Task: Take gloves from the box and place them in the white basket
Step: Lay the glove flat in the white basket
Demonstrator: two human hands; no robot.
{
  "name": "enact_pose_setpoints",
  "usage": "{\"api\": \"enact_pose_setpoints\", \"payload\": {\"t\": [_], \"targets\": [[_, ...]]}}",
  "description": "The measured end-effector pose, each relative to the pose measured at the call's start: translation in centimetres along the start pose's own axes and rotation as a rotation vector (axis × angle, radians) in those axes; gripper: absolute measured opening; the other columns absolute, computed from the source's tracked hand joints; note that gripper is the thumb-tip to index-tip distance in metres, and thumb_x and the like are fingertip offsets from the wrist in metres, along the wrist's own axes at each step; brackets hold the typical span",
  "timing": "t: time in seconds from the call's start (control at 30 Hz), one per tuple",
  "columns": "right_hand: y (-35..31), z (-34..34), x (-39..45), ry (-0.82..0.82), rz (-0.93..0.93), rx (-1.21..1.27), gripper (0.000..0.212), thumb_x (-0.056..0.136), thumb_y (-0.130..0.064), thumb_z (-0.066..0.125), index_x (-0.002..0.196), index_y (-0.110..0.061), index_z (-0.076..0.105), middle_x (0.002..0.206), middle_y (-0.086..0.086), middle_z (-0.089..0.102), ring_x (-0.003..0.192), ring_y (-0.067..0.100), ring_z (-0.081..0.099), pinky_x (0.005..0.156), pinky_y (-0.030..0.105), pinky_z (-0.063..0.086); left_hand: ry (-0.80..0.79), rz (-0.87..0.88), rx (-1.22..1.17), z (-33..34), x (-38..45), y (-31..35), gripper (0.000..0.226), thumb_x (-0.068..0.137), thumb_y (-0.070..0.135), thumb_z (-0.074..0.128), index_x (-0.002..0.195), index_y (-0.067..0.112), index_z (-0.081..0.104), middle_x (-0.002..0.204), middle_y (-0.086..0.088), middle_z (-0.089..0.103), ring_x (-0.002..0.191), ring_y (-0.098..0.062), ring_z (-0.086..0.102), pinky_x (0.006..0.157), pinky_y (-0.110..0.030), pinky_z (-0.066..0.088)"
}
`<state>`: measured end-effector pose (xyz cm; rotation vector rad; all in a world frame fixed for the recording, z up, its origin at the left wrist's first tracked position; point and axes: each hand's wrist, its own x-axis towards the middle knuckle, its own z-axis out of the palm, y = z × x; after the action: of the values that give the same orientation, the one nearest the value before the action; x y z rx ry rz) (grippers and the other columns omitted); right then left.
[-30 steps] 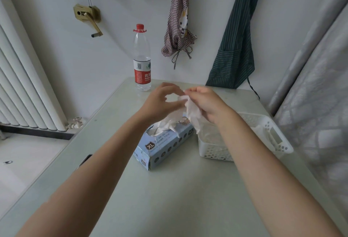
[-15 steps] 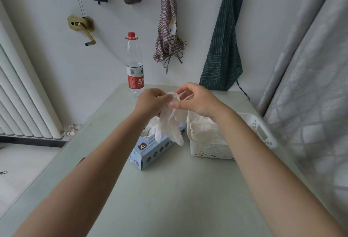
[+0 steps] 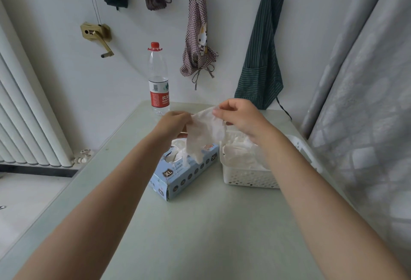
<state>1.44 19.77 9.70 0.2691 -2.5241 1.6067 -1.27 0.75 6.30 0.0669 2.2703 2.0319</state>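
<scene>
A white glove [image 3: 205, 134] hangs stretched between my two hands above the blue glove box [image 3: 186, 168]. My left hand [image 3: 174, 124] pinches its left edge, and my right hand [image 3: 239, 116] pinches its upper right edge. The glove's fingers dangle down onto the box opening, where more white gloves bulge out. Just right of the box stands the white basket [image 3: 246, 177], which holds several crumpled white gloves; my right forearm hides its far right part.
A water bottle [image 3: 158, 81] with a red label stands at the back of the pale green table [image 3: 200, 224]. Aprons hang on the wall behind. A radiator runs along the left, and a grey curtain hangs at the right.
The glove has come free of the box and now spreads wider between my hands, with my right hand raised slightly. The camera view has tilted down a little.
</scene>
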Motion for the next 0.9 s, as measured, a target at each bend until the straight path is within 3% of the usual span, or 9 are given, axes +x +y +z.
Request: {"api": "enact_pose_setpoints", "payload": {"t": [0.13, 0.23, 0.37, 0.47, 0.57, 0.7, 0.8, 0.9], "targets": [[-1.3, -0.1, 0.4, 0.096, -0.035, -0.015, 0.013, 0.090, -0.028, 0.068, 0.096, -0.016, 0.068, 0.082, -0.007, 0.064, 0.072, 0.004, 0.058, 0.063, 0.014, 0.047, -0.191, 0.096, -0.054, 0.3, -0.5, 0.1, 0.030, 0.097, 0.017, 0.043, 0.100, 0.018, 0.073, 0.105, -0.010, 0.070, 0.097, -0.025, 0.066, 0.094, -0.041, 0.052], [-2.0, 0.6, 0.7, 0.095, -0.074, -0.079, 0.013, 0.091, -0.030, 0.065, 0.095, -0.017, 0.064, 0.077, -0.006, 0.056, 0.068, 0.007, 0.052, 0.057, 0.018, 0.042, -0.370, 0.236, -0.048, 0.8, -1.0, 0.5, 0.024, 0.093, 0.022, 0.056, 0.111, 0.015, 0.071, 0.108, -0.010, 0.072, 0.102, -0.025, 0.067, 0.092, -0.039, 0.052], [-2.4, 0.6, 0.9, 0.159, -0.134, -0.189, 0.011, 0.093, -0.028, 0.061, 0.095, -0.019, 0.057, 0.069, -0.007, 0.046, 0.060, 0.006, 0.044, 0.054, 0.019, 0.034, -0.277, 0.265, 0.165, 1.5, -1.2, 0.2, 0.015, 0.086, 0.018, 0.070, 0.100, 0.012, 0.072, 0.095, -0.008, 0.074, 0.089, -0.024, 0.070, 0.079, -0.033, 0.056], [-2.3, -0.2, 0.9, 0.249, -0.161, -0.252, 0.010, 0.097, -0.025, 0.055, 0.099, -0.016, 0.051, 0.067, -0.005, 0.043, 0.057, 0.009, 0.042, 0.046, 0.016, 0.033, -0.186, 0.193, 0.179, 0.7, -0.8, -0.8, 0.015, 0.083, 0.025, 0.072, 0.090, 0.011, 0.072, 0.079, -0.004, 0.070, 0.073, -0.019, 0.064, 0.068, -0.030, 0.051], [-2.1, -1.0, 1.0, 0.343, -0.163, -0.322, 0.012, 0.099, -0.025, 0.050, 0.101, -0.013, 0.048, 0.069, -0.003, 0.044, 0.059, 0.013, 0.042, 0.050, 0.023, 0.035, -0.143, 0.086, 0.314, -0.2, -0.4, -1.7, 0.008, 0.086, 0.018, 0.065, 0.085, 0.014, 0.072, 0.079, -0.006, 0.071, 0.072, -0.021, 0.063, 0.073, -0.032, 0.055], [-1.7, -0.8, 1.2, 0.260, -0.151, -0.346, 0.013, 0.100, -0.027, 0.050, 0.098, -0.015, 0.046, 0.064, -0.003, 0.041, 0.054, 0.011, 0.038, 0.049, 0.026, 0.029, -0.185, 0.072, 0.573, -0.6, -0.5, -1.7, 0.025, 0.087, 0.004, 0.056, 0.104, 0.013, 0.072, 0.099, -0.005, 0.073, 0.087, -0.015, 0.064, 0.088, -0.037, 0.053], [-2.0, 0.2, 1.2, 0.112, -0.139, -0.336, 0.014, 0.098, -0.029, 0.054, 0.100, -0.016, 0.050, 0.061, -0.002, 0.043, 0.051, 0.012, 0.037, 0.050, 0.028, 0.031, -0.219, 0.167, 0.298, -0.3, -1.1, -0.4, 0.041, 0.083, 0.000, 0.056, 0.118, 0.018, 0.067, 0.107, 0.004, 0.072, 0.100, -0.011, 0.065, 0.093, -0.030, 0.048], [-2.3, 0.8, 1.2, 0.039, -0.117, -0.250, 0.013, 0.096, -0.030, 0.056, 0.098, -0.018, 0.051, 0.059, -0.002, 0.045, 0.054, 0.014, 0.042, 0.052, 0.027, 0.035, -0.275, 0.186, 0.253, 0.5, -0.4, 0.3, 0.045, 0.071, 0.011, 0.056, 0.113, 0.019, 0.069, 0.107, 0.000, 0.073, 0.107, -0.018, 0.065, 0.096, -0.037, 0.050]]}}
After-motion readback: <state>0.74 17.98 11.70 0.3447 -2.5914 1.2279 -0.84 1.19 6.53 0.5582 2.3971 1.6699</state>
